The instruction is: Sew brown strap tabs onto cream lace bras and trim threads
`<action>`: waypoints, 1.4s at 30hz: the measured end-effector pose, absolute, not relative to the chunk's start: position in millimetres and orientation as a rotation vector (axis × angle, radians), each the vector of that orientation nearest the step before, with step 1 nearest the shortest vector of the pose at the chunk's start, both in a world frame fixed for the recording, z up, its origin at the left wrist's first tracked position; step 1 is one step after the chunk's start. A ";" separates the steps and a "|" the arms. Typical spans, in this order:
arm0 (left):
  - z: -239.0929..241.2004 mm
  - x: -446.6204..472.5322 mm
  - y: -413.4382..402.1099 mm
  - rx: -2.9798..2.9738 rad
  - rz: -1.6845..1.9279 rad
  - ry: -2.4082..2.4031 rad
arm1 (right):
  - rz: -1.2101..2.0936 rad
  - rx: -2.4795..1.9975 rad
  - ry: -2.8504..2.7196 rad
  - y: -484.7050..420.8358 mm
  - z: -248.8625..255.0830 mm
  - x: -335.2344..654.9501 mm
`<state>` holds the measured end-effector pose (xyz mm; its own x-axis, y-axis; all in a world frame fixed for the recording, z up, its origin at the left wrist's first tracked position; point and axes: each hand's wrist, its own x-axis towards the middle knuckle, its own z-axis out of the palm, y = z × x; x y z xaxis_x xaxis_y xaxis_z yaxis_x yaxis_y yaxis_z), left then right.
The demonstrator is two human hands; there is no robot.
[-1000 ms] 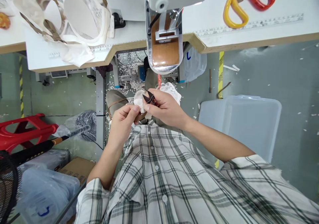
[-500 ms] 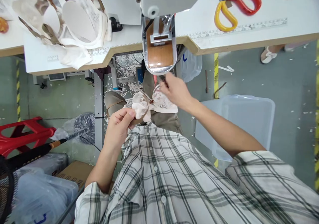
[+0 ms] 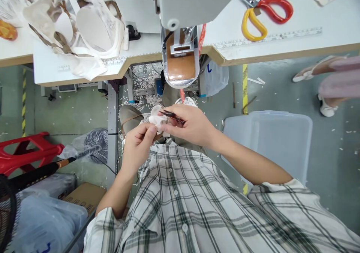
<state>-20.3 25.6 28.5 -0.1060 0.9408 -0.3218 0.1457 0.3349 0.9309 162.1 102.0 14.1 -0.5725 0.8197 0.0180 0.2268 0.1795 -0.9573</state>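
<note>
Over my lap, my left hand (image 3: 137,143) pinches the edge of a white lace bra (image 3: 155,121) between thumb and fingers. My right hand (image 3: 192,123) is closed around dark thread snips (image 3: 172,115), whose tips point left above the white fabric. Its thumb and fingers reach the cloth beside my left fingertips. Part of the bra lies hidden beneath my right hand, with one lace cup (image 3: 186,101) showing beyond it. A red strip (image 3: 182,95) hangs between the machine and my right hand; whether it is tied to the snips I cannot tell.
A sewing machine (image 3: 194,1) stands ahead, its rounded bed (image 3: 181,70) jutting toward me. White bras (image 3: 92,27) are heaped at left on the table; red-and-yellow-handled scissors (image 3: 254,24) lie right. A clear plastic bin (image 3: 281,148), a red stool (image 3: 25,151) and another person's feet (image 3: 327,108) are around.
My right hand has come left and down from beneath the machine bed to the cloth, with the snips now visible in it. My left hand keeps its pinch. Another person's legs have entered at right.
</note>
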 end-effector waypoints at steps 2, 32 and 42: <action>31.1 -20.3 26.3 1.142 0.887 1.566 | 1.465 -0.920 -1.934 104.7 14.5 158.0; 13.4 -30.8 18.7 0.645 0.965 1.266 | 1.291 -1.489 -1.757 135.0 -30.6 219.5; 21.4 -20.2 20.6 0.673 1.023 1.352 | 1.192 -1.194 -2.123 61.7 21.0 167.0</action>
